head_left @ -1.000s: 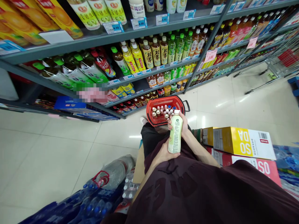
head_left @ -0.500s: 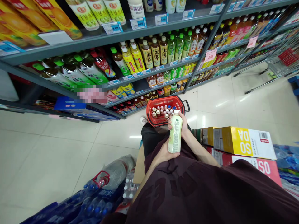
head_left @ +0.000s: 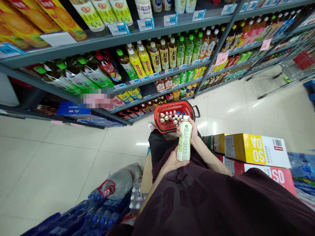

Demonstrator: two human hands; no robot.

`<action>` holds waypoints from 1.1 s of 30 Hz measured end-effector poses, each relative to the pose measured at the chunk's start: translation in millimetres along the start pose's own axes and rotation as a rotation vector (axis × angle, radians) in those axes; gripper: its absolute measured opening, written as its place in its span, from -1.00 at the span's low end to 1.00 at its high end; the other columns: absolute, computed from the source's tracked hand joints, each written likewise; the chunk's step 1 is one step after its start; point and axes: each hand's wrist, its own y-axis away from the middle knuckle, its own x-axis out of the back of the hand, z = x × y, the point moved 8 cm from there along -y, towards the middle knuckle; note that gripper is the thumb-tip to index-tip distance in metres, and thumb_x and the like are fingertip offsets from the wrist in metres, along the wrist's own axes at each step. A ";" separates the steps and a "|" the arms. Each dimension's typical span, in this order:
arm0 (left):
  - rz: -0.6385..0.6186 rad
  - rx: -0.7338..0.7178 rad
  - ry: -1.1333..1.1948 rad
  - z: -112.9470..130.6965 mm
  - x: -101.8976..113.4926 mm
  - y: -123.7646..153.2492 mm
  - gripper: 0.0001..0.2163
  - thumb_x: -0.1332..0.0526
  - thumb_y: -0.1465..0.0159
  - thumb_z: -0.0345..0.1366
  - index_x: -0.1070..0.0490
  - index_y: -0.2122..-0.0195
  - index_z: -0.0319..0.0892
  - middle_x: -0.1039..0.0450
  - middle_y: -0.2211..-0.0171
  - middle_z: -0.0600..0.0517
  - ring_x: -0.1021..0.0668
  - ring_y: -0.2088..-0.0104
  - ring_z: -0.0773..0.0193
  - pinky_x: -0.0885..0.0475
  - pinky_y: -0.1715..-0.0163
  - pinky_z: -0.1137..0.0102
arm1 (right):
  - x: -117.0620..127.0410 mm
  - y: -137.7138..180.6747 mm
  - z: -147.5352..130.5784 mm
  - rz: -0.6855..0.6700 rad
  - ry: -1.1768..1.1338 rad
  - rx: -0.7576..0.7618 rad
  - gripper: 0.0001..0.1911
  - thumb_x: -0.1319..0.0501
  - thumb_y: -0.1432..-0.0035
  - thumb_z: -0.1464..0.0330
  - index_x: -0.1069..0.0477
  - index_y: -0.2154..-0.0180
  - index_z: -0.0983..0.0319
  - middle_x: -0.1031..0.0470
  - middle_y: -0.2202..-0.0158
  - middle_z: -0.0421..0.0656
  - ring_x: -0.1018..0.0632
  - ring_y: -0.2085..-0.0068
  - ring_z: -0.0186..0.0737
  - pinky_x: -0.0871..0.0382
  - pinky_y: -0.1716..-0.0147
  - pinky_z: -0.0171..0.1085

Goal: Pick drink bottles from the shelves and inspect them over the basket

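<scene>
A pale green drink bottle (head_left: 184,141) with a white cap is held between both my hands, its printed label facing up at me. My left hand (head_left: 173,161) is closed around the lower end of the bottle. Near the cap, my right hand (head_left: 194,130) grips the upper part, with its fingers curling round behind. Just beyond the bottle stands a red shopping basket (head_left: 157,122) on the floor, holding several small bottles with white and blue caps. The bottle covers part of the basket's near rim.
Shelves of bottled drinks (head_left: 163,55) run along the front, with price tags on their edges. A shopping cart (head_left: 292,67) stands at far right. Stacked soda cartons (head_left: 253,149) are to my right, and packs of bottled water (head_left: 98,213) lie to my left.
</scene>
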 end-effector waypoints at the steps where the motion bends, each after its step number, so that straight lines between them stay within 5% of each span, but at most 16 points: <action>1: -0.003 0.000 0.004 -0.2 -0.2 0.1 -0.26 -0.48 -0.03 -0.16 -0.28 -0.21 -0.22 -0.53 -0.05 -0.14 -0.54 -0.04 -0.07 -0.45 -0.07 0.18 | 0.1 -0.2 0.1 -0.005 0.005 0.000 -0.51 -0.07 -0.27 -0.08 -0.41 0.27 0.23 -0.47 0.53 -0.17 -0.47 0.59 -0.23 -0.40 0.61 -0.28; 16: 0.027 -0.060 -0.029 -4.9 1.2 -0.7 -0.25 -0.45 -0.06 -0.12 -0.26 -0.24 -0.28 -0.52 -0.08 -0.17 -0.54 -0.05 -0.06 -0.43 -0.11 0.15 | 1.2 0.2 -1.9 0.049 0.018 0.011 -0.46 -0.06 -0.27 -0.10 -0.44 0.29 0.23 -0.49 0.55 -0.16 -0.48 0.58 -0.22 -0.41 0.59 -0.29; 25: 0.104 -0.126 0.054 -1.8 5.6 3.8 0.07 -0.47 -0.07 -0.16 0.18 -0.48 -0.13 -0.22 -0.37 -0.23 -0.36 -0.33 -0.11 -0.24 -0.34 0.04 | 3.7 2.3 -4.8 0.159 0.054 0.028 -0.37 -0.04 -0.24 -0.19 -0.46 0.29 0.24 -0.49 0.55 -0.15 -0.51 0.56 -0.20 -0.44 0.58 -0.27; 33: 0.184 -0.107 -0.132 -6.7 14.7 4.5 0.21 -0.61 0.16 -0.15 0.04 -0.47 -0.07 -0.25 -0.37 -0.21 -0.37 -0.33 -0.17 -0.24 -0.35 -0.09 | 6.5 -1.4 2.1 0.109 0.102 0.034 -0.46 -0.13 -0.21 -0.12 -0.46 0.30 0.24 -0.55 0.48 -0.13 -0.54 0.54 -0.20 -0.48 0.54 -0.25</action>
